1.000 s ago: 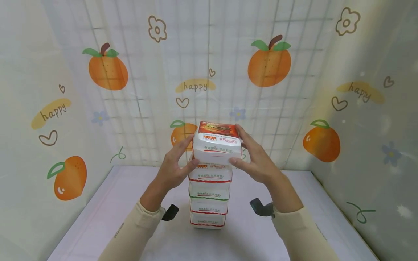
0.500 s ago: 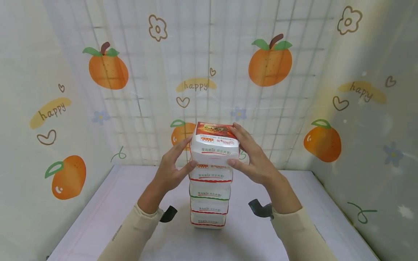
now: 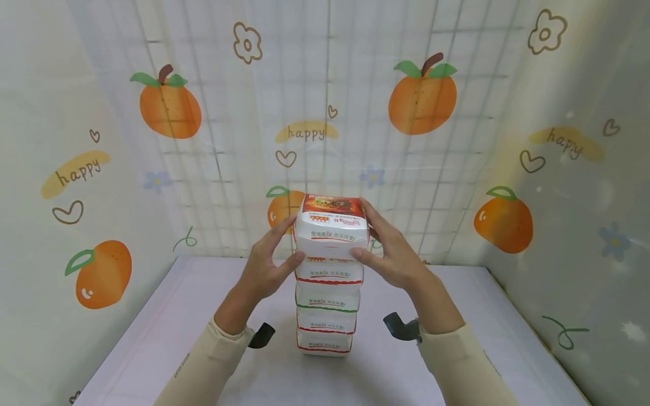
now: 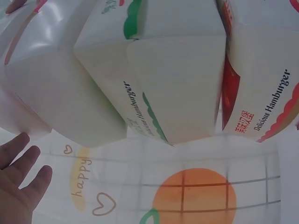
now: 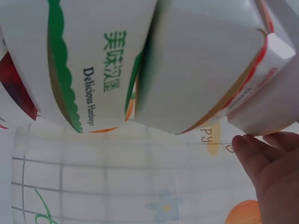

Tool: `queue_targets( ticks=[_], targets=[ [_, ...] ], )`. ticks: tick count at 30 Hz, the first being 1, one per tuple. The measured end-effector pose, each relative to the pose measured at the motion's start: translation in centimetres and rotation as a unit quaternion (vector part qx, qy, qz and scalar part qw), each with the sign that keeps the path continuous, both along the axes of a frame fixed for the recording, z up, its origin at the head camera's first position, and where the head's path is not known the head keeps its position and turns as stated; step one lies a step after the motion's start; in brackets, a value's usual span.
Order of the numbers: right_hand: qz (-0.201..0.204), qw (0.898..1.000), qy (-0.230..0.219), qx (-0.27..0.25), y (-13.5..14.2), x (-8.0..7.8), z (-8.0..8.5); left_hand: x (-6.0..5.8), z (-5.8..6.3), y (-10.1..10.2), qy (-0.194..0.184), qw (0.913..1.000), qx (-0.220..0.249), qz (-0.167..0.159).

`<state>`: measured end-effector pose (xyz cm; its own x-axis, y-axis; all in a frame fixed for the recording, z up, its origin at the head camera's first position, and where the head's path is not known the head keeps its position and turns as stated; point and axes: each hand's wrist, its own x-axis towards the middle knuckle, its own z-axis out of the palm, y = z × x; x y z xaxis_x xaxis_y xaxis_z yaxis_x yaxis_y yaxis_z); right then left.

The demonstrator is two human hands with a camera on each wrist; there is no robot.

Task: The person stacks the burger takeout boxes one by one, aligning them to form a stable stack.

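Note:
A white hamburger box [image 3: 332, 232] with a red burger picture on its lid tops an upright stack of similar boxes [image 3: 327, 321], in the middle of the head view. My left hand [image 3: 264, 262] holds its left side, thumb at the lower front corner and fingers along the side. On the opposite side my right hand [image 3: 396, 251] grips it likewise, thumb on the front. In the left wrist view, fingertips of my left hand [image 4: 21, 177] are right at the top box [image 4: 23, 112]. The right wrist view has my right hand [image 5: 275, 170] against the top box's side.
The stack stands on a pale table [image 3: 416, 361]. Behind and beside it hangs a white curtain [image 3: 355, 67] printed with oranges, over a wire grid. Dark wrist mounts [image 3: 401, 327] jut inward from both sleeves, near the lower boxes.
The top box has shifted slightly left and down and sits straighter over the stack, with both hands following. My right fingers went onto its lid edge, then back to the side.

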<state>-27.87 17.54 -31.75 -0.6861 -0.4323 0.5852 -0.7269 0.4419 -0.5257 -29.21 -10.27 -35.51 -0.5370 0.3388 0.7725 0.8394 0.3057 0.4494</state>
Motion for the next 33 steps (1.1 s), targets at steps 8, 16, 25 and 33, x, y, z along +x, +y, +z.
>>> queue_targets(
  ticks=[8, 16, 25, 33],
  targets=[
    [0.001, 1.000, 0.004, -0.001, 0.00, -0.42, -0.23, -0.52, -0.28, 0.02, -0.009, 1.0000, -0.002, 0.003],
    [-0.002, 1.000, -0.009, -0.001, -0.07, -0.68, -0.50, -0.72, -0.57, -0.03, -0.008, 1.0000, 0.005, 0.002],
    [0.000, 1.000, -0.010, 0.002, -0.04, -0.62, -0.72, -0.80, -1.03, -0.05, -0.014, 0.9999, 0.007, 0.003],
    [-0.003, 1.000, -0.007, 0.003, -0.06, -0.67, -0.72, -0.81, -1.03, -0.06, -0.013, 0.9999, 0.008, 0.002]
  ],
)
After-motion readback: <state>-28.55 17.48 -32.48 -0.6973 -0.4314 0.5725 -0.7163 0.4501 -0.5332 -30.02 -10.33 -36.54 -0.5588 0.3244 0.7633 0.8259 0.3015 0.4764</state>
